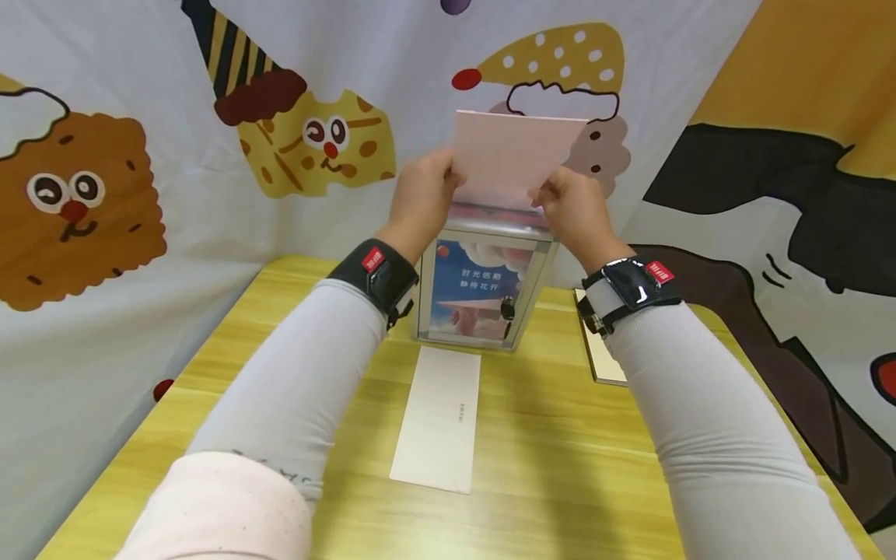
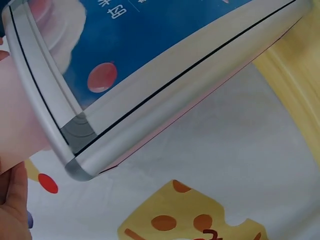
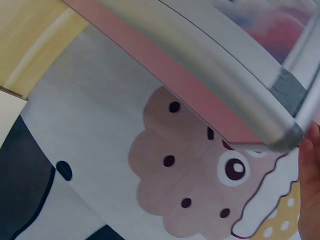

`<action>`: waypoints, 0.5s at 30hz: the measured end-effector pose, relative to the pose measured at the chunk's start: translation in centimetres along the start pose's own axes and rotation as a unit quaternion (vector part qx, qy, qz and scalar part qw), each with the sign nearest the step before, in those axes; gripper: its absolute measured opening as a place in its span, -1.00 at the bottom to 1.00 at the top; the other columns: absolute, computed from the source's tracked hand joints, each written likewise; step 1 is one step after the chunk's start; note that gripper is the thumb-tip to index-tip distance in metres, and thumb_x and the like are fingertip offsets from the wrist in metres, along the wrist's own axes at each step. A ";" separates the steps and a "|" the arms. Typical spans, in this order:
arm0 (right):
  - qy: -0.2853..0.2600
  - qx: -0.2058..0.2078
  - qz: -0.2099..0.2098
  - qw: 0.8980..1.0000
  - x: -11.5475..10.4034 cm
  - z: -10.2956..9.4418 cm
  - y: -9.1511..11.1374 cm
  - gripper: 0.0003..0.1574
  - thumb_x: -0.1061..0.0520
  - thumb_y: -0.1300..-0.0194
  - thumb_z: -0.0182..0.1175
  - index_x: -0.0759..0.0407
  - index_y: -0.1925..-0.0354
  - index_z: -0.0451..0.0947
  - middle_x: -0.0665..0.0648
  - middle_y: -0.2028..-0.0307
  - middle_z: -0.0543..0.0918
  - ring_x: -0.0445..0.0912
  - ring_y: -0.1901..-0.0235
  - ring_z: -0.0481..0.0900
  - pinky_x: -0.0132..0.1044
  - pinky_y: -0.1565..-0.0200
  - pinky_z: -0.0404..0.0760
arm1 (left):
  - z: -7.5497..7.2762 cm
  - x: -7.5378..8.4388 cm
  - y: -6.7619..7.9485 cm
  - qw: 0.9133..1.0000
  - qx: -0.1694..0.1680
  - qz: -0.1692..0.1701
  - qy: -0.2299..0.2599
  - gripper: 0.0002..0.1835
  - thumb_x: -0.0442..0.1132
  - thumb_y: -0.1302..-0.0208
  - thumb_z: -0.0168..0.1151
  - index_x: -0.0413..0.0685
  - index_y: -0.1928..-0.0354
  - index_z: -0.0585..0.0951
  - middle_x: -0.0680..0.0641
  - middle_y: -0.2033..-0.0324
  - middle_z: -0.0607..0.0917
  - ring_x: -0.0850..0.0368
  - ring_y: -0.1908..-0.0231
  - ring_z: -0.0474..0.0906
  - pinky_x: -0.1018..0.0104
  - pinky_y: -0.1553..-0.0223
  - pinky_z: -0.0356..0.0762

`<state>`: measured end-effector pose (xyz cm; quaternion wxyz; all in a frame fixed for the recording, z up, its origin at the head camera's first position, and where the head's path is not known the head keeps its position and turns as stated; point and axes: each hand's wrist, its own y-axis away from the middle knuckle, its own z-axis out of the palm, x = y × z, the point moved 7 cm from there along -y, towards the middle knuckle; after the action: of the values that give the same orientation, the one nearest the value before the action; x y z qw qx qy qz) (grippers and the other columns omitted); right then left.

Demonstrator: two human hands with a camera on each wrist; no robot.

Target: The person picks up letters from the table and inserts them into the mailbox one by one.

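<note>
A pink card or envelope (image 1: 518,159) stands upright over the top of a silver-framed letter box (image 1: 427,303), its lower edge at the lid. My left hand (image 1: 422,194) pinches its left edge between thumb and fingers. On the lower right, my right hand (image 1: 579,214) pinches it too. Whether the lower edge has entered a slot is hidden from me. The left wrist view shows part of the pink paper (image 2: 17,115) beside the box's metal corner (image 2: 80,150), with fingers (image 2: 15,192) at its edge. In the right wrist view only part of my right hand (image 3: 311,185) shows.
A long cream envelope (image 1: 439,420) with small print lies flat before the box on the wooden table (image 1: 553,467). Flat cream paper or a thin pad (image 1: 603,354) lies to the right, partly behind my wrist. A cartoon-printed cloth (image 1: 231,202) hangs behind the table.
</note>
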<state>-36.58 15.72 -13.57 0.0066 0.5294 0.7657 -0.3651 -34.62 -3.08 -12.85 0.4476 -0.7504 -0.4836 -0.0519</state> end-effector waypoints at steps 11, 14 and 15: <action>0.026 0.006 -0.001 1.000 1.0 1.6 0.3 -0.87 0.25 -0.34 0.19 0.31 0.25 0.64 0.28 0.31 0.69 0.08 0.34 0.52 -0.13 0.30 0.38 | -0.1 -0.6 -0.5 0.997 -0.013 -0.068 0.042 -0.80 -0.21 -0.38 0.15 -0.22 0.14 0.59 -0.12 0.18 0.70 0.09 0.18 0.56 0.30 0.12 0.50; 0.024 -0.006 0.012 1.000 1.1 1.8 0.2 -0.84 0.22 -0.34 0.20 0.32 0.25 0.65 0.28 0.26 0.70 0.08 0.30 0.52 -0.13 0.28 0.39 | -0.3 -0.7 -0.7 0.996 -0.014 -0.073 0.043 -0.82 -0.21 -0.37 0.16 -0.20 0.15 0.60 -0.10 0.14 0.71 0.12 0.14 0.58 0.33 0.08 0.51; 0.021 -0.011 0.017 1.000 1.2 1.9 0.2 -0.83 0.21 -0.35 0.20 0.33 0.26 0.64 0.28 0.24 0.70 0.08 0.29 0.52 -0.13 0.27 0.40 | -0.3 -0.7 -0.7 0.996 -0.014 -0.074 0.043 -0.82 -0.22 -0.37 0.16 -0.20 0.15 0.60 -0.10 0.13 0.71 0.12 0.12 0.58 0.33 0.06 0.51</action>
<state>-37.64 15.67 -15.58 0.0022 0.5497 0.7606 -0.3455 -35.45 -3.69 -12.65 0.4524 -0.7160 -0.5169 -0.1241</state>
